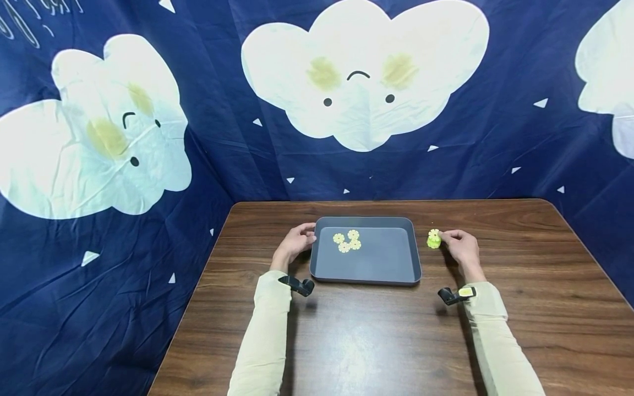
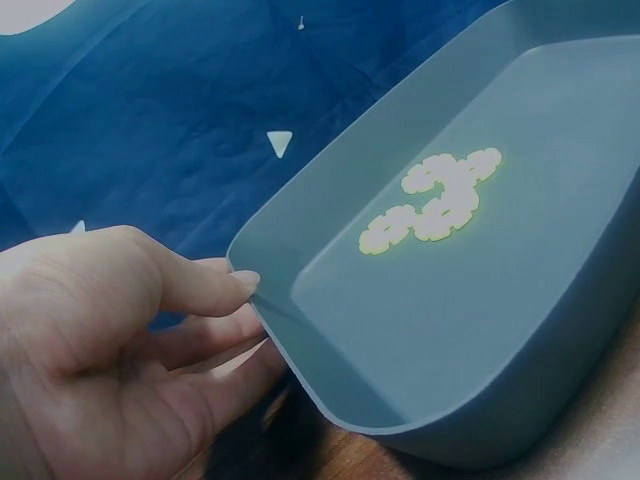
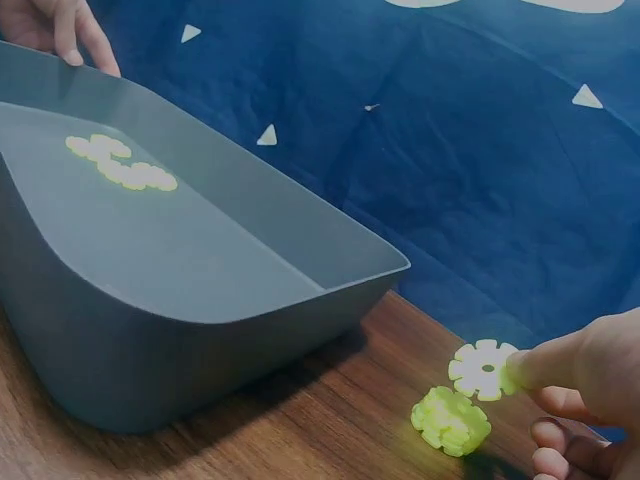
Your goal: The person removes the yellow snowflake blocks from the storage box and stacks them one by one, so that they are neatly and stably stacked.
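A grey rectangular tray (image 1: 366,269) lies on the table with several pale yellow flower-shaped pieces (image 1: 349,242) grouped in its left half. My left hand (image 1: 297,242) grips the tray's left edge, its thumb over the rim (image 2: 250,285) and the fingers against the outer wall. Beyond the tray's right side, my right hand (image 1: 462,246) pinches one yellow flower-shaped disc (image 3: 483,368) with a small hole in its centre. Just below that disc stands a short stack of yellow-green flower discs (image 3: 451,421) on the table; its exact number cannot be made out.
The brown wood-grain table (image 1: 356,335) reaches back to a dark blue cloth (image 1: 317,170) printed with white clouds. Black cameras sit on both wrists, the left camera (image 1: 303,286) near the tray's front left corner.
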`<state>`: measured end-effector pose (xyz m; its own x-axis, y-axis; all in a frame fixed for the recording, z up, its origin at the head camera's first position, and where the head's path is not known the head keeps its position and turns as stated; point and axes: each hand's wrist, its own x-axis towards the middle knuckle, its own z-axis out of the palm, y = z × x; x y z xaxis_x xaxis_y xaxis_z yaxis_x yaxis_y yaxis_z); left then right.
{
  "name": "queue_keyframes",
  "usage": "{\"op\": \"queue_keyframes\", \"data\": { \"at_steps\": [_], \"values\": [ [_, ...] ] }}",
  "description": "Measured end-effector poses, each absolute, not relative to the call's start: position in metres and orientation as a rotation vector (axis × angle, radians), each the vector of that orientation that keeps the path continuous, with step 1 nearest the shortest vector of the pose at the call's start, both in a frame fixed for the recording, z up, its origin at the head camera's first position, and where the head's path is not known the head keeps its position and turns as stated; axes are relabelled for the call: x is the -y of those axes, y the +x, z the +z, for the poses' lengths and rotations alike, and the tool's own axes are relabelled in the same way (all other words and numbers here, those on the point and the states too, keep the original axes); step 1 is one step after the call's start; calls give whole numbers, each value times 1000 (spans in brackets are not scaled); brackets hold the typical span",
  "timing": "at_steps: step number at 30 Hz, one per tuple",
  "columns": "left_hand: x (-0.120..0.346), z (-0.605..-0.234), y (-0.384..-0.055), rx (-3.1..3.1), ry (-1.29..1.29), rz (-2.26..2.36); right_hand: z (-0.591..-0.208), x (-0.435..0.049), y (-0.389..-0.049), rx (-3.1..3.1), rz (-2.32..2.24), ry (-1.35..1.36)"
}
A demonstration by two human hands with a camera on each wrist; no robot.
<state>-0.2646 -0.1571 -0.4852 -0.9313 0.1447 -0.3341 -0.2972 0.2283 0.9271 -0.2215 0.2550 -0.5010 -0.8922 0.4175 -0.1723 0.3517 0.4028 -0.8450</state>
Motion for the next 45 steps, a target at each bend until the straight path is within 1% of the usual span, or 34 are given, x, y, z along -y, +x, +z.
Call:
{"op": "queue_keyframes", "data": {
  "at_steps": [18, 25, 36, 45],
  "values": [
    [155, -480, -260, -2133, -127, 1761, -504, -260, -225, 2775, 1298, -707],
    [156, -485, -261, -2140, -132, 1759, -503, -259, -224, 2803, 1223, -680],
    [156, -486, -262, -2137, -137, 1771, -505, -258, -224, 2811, 1180, -655],
    [158, -486, -265, -2145, -142, 1766, -499, -259, -224, 2789, 1196, -658]
  ]
}}
